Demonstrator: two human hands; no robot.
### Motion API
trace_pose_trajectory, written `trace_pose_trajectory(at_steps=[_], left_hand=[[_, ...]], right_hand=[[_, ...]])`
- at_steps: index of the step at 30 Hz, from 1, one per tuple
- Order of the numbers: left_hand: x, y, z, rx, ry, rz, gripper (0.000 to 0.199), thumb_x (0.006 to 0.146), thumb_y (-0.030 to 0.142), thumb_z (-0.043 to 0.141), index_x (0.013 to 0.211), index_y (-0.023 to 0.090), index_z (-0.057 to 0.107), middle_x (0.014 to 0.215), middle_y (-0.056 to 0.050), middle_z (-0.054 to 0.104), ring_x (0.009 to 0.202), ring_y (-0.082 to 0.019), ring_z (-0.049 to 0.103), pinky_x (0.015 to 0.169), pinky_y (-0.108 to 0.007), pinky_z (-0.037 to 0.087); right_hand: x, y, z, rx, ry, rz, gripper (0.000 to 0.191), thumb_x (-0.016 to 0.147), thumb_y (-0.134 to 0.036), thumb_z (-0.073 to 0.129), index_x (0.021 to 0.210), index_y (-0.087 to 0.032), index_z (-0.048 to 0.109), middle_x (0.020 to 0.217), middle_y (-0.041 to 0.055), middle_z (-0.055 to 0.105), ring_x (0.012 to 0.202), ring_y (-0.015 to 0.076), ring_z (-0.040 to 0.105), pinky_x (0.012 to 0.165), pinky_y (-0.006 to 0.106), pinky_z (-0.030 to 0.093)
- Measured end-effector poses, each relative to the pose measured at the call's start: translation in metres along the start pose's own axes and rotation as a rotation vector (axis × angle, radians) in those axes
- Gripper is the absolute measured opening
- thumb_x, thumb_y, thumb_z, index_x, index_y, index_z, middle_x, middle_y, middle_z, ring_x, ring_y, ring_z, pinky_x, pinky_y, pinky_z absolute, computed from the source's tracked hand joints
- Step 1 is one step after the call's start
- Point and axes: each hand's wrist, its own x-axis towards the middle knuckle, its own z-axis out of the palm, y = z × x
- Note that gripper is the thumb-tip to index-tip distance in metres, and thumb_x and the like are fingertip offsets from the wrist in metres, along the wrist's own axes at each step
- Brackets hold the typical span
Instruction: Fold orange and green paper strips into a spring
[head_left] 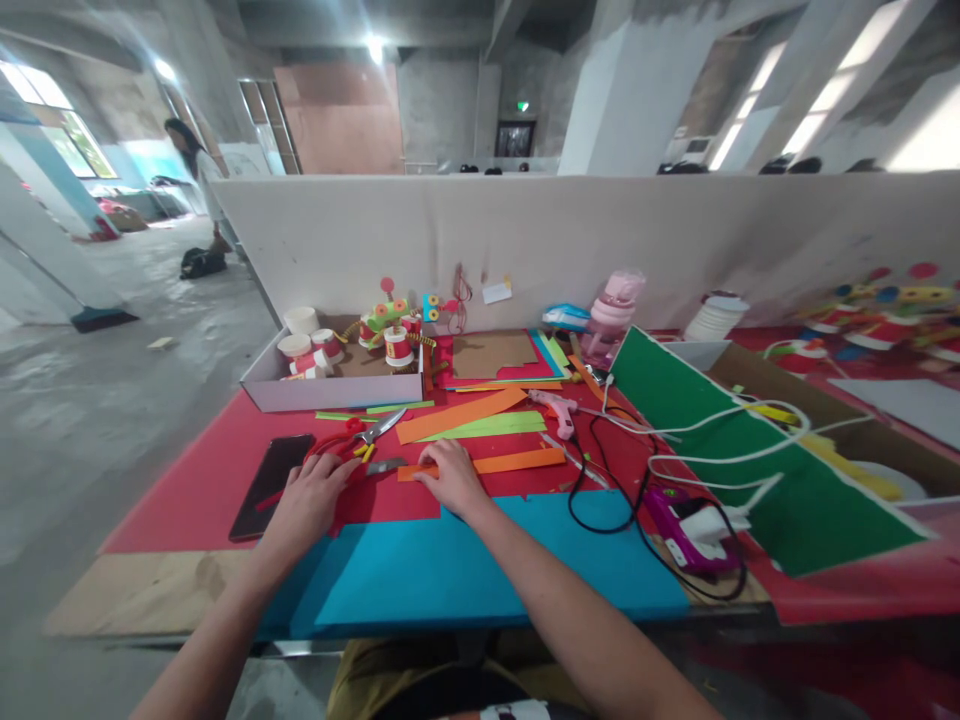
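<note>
My left hand (319,490) is closed over a tool whose grey blade (386,466) sticks out to the right, towards an orange paper strip (525,460). The tool's handle is mostly hidden under the palm. The fingers of my right hand (450,477) are pinched on the left part of that strip, which lies flat on red paper (401,505). Just beyond my left hand are open scissors (384,426) with red handles. A black phone (271,485) lies to its left. Wider orange (461,414) and light green strips (495,426) lie beyond my right hand.
Blue paper (480,575) covers the near edge. A pink glue gun (559,408), cables and a purple power block (690,535) are right. A white box (334,392) holds cups at the back left; a green panel (735,460) stands right.
</note>
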Motion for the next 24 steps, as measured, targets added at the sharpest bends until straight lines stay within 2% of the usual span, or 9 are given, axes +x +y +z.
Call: trace_pose_trajectory(at_steps=[4, 8, 11, 14, 16, 18, 21, 24], left_hand=[[0.002, -0.001, 0.007, -0.052, 0.012, 0.079, 0.051, 0.090, 0.011, 0.037, 0.134, 0.027, 0.058, 0.125, -0.013, 0.060, 0.116, -0.031, 0.053, 0.088, -0.044, 0.045], [0.010, 0.004, 0.016, -0.068, 0.009, 0.108, 0.058, 0.085, 0.004, 0.038, 0.135, 0.027, 0.057, 0.129, -0.013, 0.060, 0.121, -0.030, 0.050, 0.095, -0.046, 0.042], [0.017, 0.006, 0.022, -0.075, 0.007, 0.134, 0.063, 0.083, 0.001, 0.038, 0.137, 0.028, 0.055, 0.130, -0.012, 0.060, 0.122, -0.029, 0.049, 0.099, -0.045, 0.040], [0.021, 0.005, 0.023, -0.079, 0.007, 0.170, 0.062, 0.085, 0.003, 0.038, 0.138, 0.030, 0.054, 0.129, -0.010, 0.061, 0.122, -0.028, 0.050, 0.100, -0.045, 0.038], [0.023, 0.004, 0.021, -0.071, 0.005, 0.184, 0.059, 0.088, 0.006, 0.037, 0.137, 0.032, 0.055, 0.128, -0.010, 0.061, 0.120, -0.027, 0.051, 0.099, -0.044, 0.038], [0.023, 0.006, 0.019, -0.062, 0.001, 0.185, 0.056, 0.090, 0.007, 0.035, 0.135, 0.032, 0.056, 0.126, -0.010, 0.062, 0.119, -0.027, 0.052, 0.097, -0.043, 0.038], [0.023, 0.012, 0.018, -0.063, -0.003, 0.160, 0.054, 0.091, 0.009, 0.035, 0.135, 0.032, 0.057, 0.125, -0.010, 0.063, 0.118, -0.027, 0.052, 0.096, -0.043, 0.039], [0.020, 0.019, 0.018, -0.072, -0.003, 0.095, 0.055, 0.090, 0.008, 0.037, 0.134, 0.033, 0.057, 0.126, -0.011, 0.062, 0.116, -0.029, 0.051, 0.092, -0.043, 0.041]], right_hand=[[0.002, 0.001, 0.000, 0.016, 0.016, 0.021, 0.013, 0.083, -0.026, 0.072, 0.082, -0.020, 0.061, 0.093, 0.0029, 0.064, 0.092, 0.0193, 0.055, 0.079, 0.030, 0.039], [0.007, 0.004, -0.001, -0.026, 0.038, 0.096, 0.011, 0.086, -0.025, 0.068, 0.079, -0.020, 0.061, 0.087, 0.0033, 0.064, 0.088, 0.0199, 0.055, 0.078, 0.032, 0.039], [0.006, 0.003, -0.006, -0.108, 0.057, 0.120, 0.009, 0.086, -0.026, 0.068, 0.091, -0.021, 0.063, 0.095, 0.0060, 0.064, 0.094, 0.0231, 0.055, 0.081, 0.035, 0.041], [0.003, 0.005, -0.015, -0.171, 0.059, -0.024, 0.022, 0.086, -0.021, 0.066, 0.108, -0.022, 0.064, 0.108, 0.0089, 0.062, 0.106, 0.0257, 0.053, 0.089, 0.039, 0.042], [0.000, 0.010, -0.019, -0.142, -0.030, -0.176, 0.019, 0.089, -0.015, 0.060, 0.105, -0.022, 0.068, 0.106, 0.0083, 0.064, 0.105, 0.0238, 0.054, 0.092, 0.038, 0.043], [-0.001, 0.019, -0.021, -0.051, -0.100, -0.254, 0.021, 0.092, -0.013, 0.054, 0.102, -0.021, 0.071, 0.102, 0.0077, 0.066, 0.102, 0.0211, 0.056, 0.091, 0.035, 0.045], [-0.001, 0.032, -0.020, 0.091, -0.079, -0.217, 0.024, 0.094, -0.013, 0.052, 0.105, -0.020, 0.073, 0.106, 0.0077, 0.067, 0.101, 0.0187, 0.059, 0.090, 0.032, 0.047], [0.001, 0.037, -0.018, 0.149, -0.070, -0.146, 0.026, 0.092, -0.011, 0.053, 0.101, -0.021, 0.075, 0.103, 0.0067, 0.068, 0.099, 0.0177, 0.061, 0.088, 0.030, 0.049]])
